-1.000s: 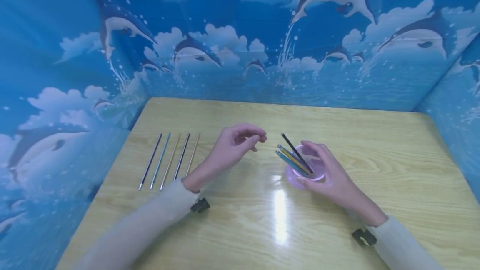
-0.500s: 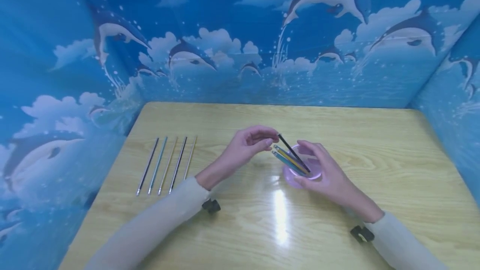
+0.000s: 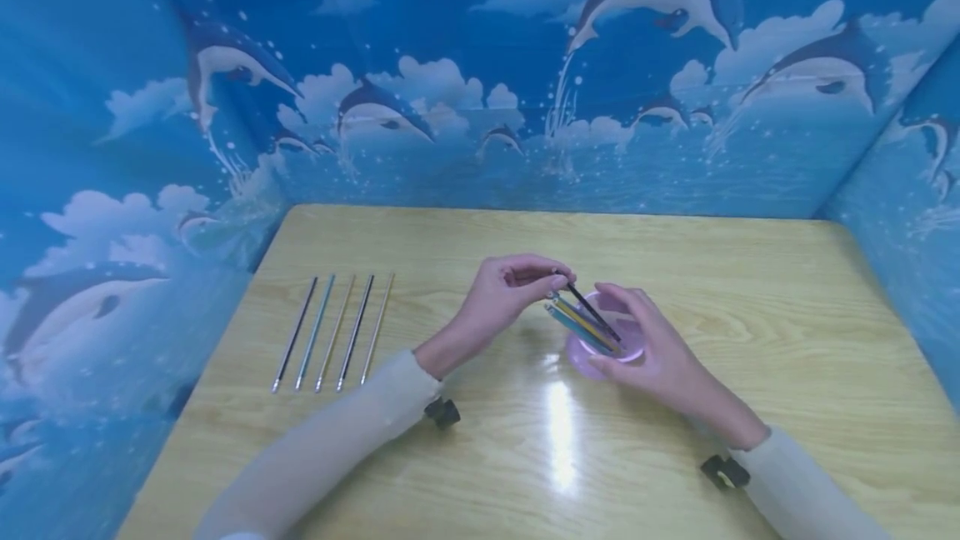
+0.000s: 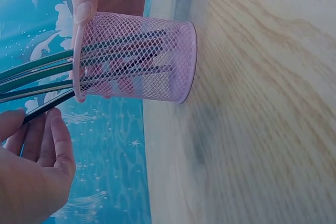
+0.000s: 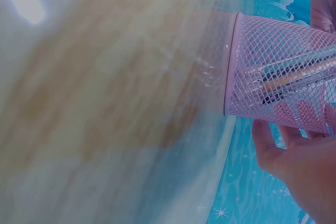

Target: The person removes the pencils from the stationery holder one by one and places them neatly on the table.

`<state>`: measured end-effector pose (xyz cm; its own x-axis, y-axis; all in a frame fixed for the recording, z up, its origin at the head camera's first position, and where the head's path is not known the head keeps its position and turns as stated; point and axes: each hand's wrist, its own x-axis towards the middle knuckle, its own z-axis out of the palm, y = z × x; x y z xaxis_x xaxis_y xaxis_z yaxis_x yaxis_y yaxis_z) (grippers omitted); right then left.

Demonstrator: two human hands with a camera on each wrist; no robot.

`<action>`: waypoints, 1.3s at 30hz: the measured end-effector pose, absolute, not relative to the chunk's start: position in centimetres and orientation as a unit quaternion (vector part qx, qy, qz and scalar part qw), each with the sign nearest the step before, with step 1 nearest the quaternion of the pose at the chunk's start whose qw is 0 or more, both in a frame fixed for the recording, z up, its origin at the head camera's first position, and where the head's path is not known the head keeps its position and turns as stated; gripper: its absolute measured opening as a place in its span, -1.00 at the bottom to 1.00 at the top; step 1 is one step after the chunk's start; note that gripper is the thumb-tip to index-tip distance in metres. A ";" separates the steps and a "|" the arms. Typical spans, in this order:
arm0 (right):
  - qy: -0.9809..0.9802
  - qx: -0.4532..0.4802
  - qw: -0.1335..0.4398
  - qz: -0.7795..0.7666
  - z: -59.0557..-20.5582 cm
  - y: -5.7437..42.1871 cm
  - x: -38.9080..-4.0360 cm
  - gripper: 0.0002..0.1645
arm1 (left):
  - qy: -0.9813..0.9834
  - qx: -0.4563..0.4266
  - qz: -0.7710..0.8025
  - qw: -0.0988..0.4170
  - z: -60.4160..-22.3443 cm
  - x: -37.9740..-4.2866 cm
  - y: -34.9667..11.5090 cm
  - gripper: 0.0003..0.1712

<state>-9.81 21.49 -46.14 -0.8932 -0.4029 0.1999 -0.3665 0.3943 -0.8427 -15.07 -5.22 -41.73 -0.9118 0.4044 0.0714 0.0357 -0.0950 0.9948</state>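
Observation:
In the head view my right hand [image 3: 654, 348] holds a pink mesh pencil cup [image 3: 581, 360], thumb on the near side and fingers round the far side. Several pencils lean out of the cup to the left, teal ones [image 3: 570, 325] and a yellow one [image 3: 581, 319] among them. My left hand [image 3: 504, 297] pinches the upper end of a black pencil [image 3: 594, 304] between thumb and fingers. The left wrist view shows this black pencil [image 4: 50, 107] slanting in over the rim, its lower part visible through the mesh. The cup's base [image 5: 231, 66] is at the tabletop in the right wrist view.
Left of the hands, several pencils lie side by side in a row on the wooden table [image 3: 480, 457], including a dark one [image 3: 295, 336], a teal one [image 3: 315, 332] and a gold one [image 3: 335, 332]. A dolphin-print curtain [image 3: 450, 165] stands along the table's back and sides.
My left hand has moved right to the black pencil's upper end and now pinches it. My right hand keeps its hold on the cup. The view has shifted slightly.

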 end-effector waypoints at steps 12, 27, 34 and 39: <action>0.836 -0.223 0.026 -0.501 -46.0 21.4 -9.8 0.19 | 0.609 0.189 0.767 0.068 -40.8 -15.0 -5.9 -0.70; 0.830 -0.230 0.027 -0.507 -46.4 21.4 -9.8 0.18 | 0.551 0.194 0.811 -0.033 -39.3 -15.3 -6.5 -0.78; 0.830 -0.234 0.018 -0.507 -46.4 21.4 -9.7 0.15 | 0.535 0.213 0.813 -0.089 -38.3 -15.3 -7.6 -0.75; 0.831 -0.230 0.023 -0.506 -46.4 21.4 -9.9 0.16 | 0.550 0.216 0.796 -0.128 -37.3 -15.5 -9.0 -0.73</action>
<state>-9.88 21.43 -46.42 -0.8933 -0.4050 0.1951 -0.3594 0.3826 -0.8512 -15.50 -9.04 -37.33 -0.8742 0.0339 0.4844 0.4411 -0.3616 0.8214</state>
